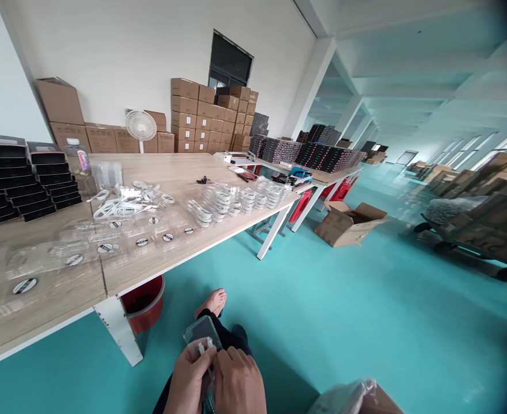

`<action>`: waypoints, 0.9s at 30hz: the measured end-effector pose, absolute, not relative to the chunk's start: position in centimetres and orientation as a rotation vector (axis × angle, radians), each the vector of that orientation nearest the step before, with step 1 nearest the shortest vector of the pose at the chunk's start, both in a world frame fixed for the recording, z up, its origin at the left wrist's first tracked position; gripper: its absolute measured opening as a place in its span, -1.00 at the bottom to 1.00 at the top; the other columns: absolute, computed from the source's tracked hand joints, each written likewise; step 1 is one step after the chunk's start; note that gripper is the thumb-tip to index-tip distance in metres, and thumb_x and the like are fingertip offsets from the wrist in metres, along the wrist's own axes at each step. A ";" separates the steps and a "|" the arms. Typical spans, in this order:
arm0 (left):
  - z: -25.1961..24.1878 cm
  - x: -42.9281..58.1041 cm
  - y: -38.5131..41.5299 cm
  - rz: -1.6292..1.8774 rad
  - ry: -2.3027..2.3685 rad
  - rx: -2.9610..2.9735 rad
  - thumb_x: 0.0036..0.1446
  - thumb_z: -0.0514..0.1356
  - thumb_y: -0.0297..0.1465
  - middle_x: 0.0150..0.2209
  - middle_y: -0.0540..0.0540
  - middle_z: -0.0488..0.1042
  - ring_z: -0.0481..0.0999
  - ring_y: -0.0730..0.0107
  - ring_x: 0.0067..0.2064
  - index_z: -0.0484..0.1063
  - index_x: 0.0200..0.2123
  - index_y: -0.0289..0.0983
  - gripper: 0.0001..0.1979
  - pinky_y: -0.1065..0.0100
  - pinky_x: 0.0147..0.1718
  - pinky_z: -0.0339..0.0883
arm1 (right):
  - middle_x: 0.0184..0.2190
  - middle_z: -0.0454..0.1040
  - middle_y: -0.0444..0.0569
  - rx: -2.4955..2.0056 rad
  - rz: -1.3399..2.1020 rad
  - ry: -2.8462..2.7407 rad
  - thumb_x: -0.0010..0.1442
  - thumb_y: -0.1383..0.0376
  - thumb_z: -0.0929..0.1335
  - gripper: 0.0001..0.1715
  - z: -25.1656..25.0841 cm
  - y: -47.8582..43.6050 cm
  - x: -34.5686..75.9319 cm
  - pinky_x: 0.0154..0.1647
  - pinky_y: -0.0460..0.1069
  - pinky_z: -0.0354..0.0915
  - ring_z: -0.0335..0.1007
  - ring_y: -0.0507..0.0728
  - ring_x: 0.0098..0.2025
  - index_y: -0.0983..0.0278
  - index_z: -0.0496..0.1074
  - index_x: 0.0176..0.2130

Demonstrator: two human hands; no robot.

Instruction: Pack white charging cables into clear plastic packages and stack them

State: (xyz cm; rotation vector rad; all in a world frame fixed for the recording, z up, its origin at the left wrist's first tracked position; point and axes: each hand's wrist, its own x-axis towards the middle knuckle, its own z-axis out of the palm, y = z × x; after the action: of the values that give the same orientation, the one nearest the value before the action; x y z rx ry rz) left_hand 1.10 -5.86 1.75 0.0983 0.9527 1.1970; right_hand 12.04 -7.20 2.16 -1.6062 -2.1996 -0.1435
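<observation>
- Hands low in our lap: our left hand [189, 376] and right hand [238, 382] both pinch shut around a clear plastic blister pack with a dark insert [201, 332]; a small white cable piece [204, 347] sits under the fingertips, so we judge the two-handed grip steadies the pack while the piece is pressed in
- Pack held over our knee, above a bare foot [212, 301], well apart from the desk; we sit turned away from it
- Long pale wood-topped desk with white legs [184, 172] at our left carries rows of flat clear blister trays [106, 244], a loose heap of white cables [121, 206], coiled cables in clear sleeves [236, 198] and stacks of flat black boxes [15, 178], all within reach, likely as supply and output
- Red plastic bucket [143, 302] stands under the desk edge
- Teal glossy floor [322, 310]; stacked brown cartons [205, 115] against the white wall; white standing fan [141, 126]; open carton [350, 221] on the floor
</observation>
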 end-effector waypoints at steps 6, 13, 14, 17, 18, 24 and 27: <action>0.5 1.7 -5.7 1.233 1.062 0.126 -0.58 0.60 -0.12 -0.63 0.12 0.38 0.37 0.50 -0.53 0.49 -0.49 -0.28 -0.43 0.44 -0.54 0.26 | -0.57 0.43 -0.10 -1.724 -0.220 -2.249 0.20 0.49 0.27 -0.73 0.6 -7.2 11.6 -0.46 0.05 -0.16 0.32 0.09 -0.53 0.20 0.31 -0.48; 0.9 0.8 -4.6 1.329 1.114 0.046 -0.39 0.58 -0.27 -0.65 0.09 0.43 0.44 0.43 -0.58 0.39 -0.55 -0.22 -0.56 0.37 -0.54 0.37 | -0.42 0.48 -0.15 -1.924 0.024 -2.223 0.08 0.47 0.36 -0.80 0.6 -8.5 12.2 -0.55 -0.02 -0.17 0.41 0.04 -0.54 0.18 0.30 -0.39; 1.0 0.6 -4.4 1.351 1.120 0.015 -0.39 0.58 -0.31 -0.65 0.10 0.43 0.46 0.42 -0.57 0.38 -0.54 -0.22 -0.57 0.36 -0.52 0.40 | -0.42 0.48 -0.17 -1.900 0.084 -2.203 0.03 0.48 0.38 -0.76 0.3 -8.8 12.4 -0.56 -0.04 -0.14 0.42 0.04 -0.54 0.17 0.29 -0.36; 1.1 0.3 -4.1 1.380 1.119 -0.023 -0.32 0.56 -0.41 -0.61 0.10 0.45 0.50 0.43 -0.53 0.41 -0.50 -0.23 -0.62 0.35 -0.44 0.47 | -0.44 0.48 -0.20 -1.793 0.188 -2.123 0.01 0.45 0.36 -0.72 -0.8 -9.5 12.8 -0.57 -0.06 -0.04 0.41 0.05 -0.58 0.14 0.29 -0.28; 1.1 0.3 -4.0 1.386 1.103 -0.031 -0.29 0.55 -0.43 -0.60 0.10 0.45 0.50 0.43 -0.52 0.41 -0.49 -0.23 -0.63 0.34 -0.41 0.49 | -0.44 0.49 -0.20 -1.758 0.199 -2.102 0.04 0.43 0.34 -0.74 -1.1 -9.7 12.9 -0.57 -0.06 -0.01 0.40 0.05 -0.59 0.14 0.29 -0.26; 1.5 -0.2 -4.1 1.405 1.073 -0.096 0.02 0.40 -0.51 -0.56 0.09 0.42 0.48 0.50 -0.51 0.40 -0.49 -0.26 -0.79 0.36 -0.36 0.55 | -0.39 0.54 -0.21 -1.572 0.428 -2.088 0.07 0.33 0.37 -0.69 -1.5 -9.8 14.0 -0.57 -0.08 0.15 0.37 0.02 -0.61 0.10 0.37 -0.13; 1.7 -0.5 -4.1 1.394 1.048 -0.124 0.11 0.33 -0.53 -0.55 0.09 0.40 0.47 0.53 -0.50 0.40 -0.48 -0.27 -0.81 0.36 -0.33 0.56 | -0.39 0.55 -0.18 -1.413 0.449 -2.214 0.15 0.31 0.35 -0.66 -1.8 -9.6 14.9 -0.54 -0.10 0.20 0.42 0.04 -0.55 0.09 0.41 -0.05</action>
State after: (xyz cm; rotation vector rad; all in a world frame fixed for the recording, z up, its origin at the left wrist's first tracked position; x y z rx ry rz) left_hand -0.53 -4.14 1.74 -0.1244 1.0484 1.3941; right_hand 14.86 -9.63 -1.78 -1.4128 -2.2139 0.4493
